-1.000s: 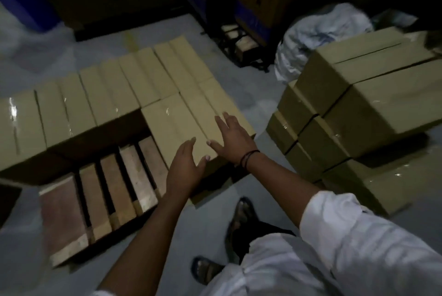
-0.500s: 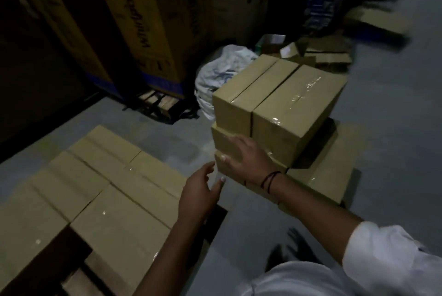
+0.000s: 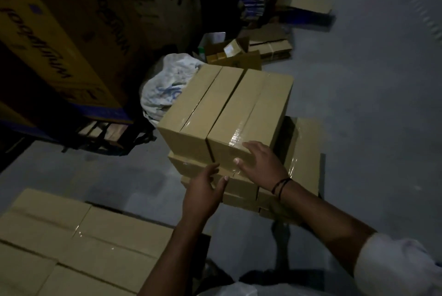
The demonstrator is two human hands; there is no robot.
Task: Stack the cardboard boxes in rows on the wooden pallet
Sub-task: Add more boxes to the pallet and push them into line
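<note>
1. Currently your right hand (image 3: 260,164) lies flat with fingers spread on the near top edge of the right-hand top box (image 3: 251,109). It presses there and grips nothing.
2. Your left hand (image 3: 203,191) is wide and empty, fingers loosely straight, just beside the near face of the supply stack (image 3: 303,152). Whether it touches cannot be told in this dim light.
3. The right-hand top box sits touching the left-hand top box (image 3: 191,109). Both crown the supply stack, which stands on the floor (image 3: 370,104).
4. The placed boxes (image 3: 91,231) lie in tight rows at lower left, tops level. The pallet under them is hidden.
5. Judgement: partly done. Rows are laid, but the two top boxes and several beneath them are yet to be carried across.
6. Beyond the stack are a white sack (image 3: 165,85) and tall printed cartons (image 3: 59,39).
</note>
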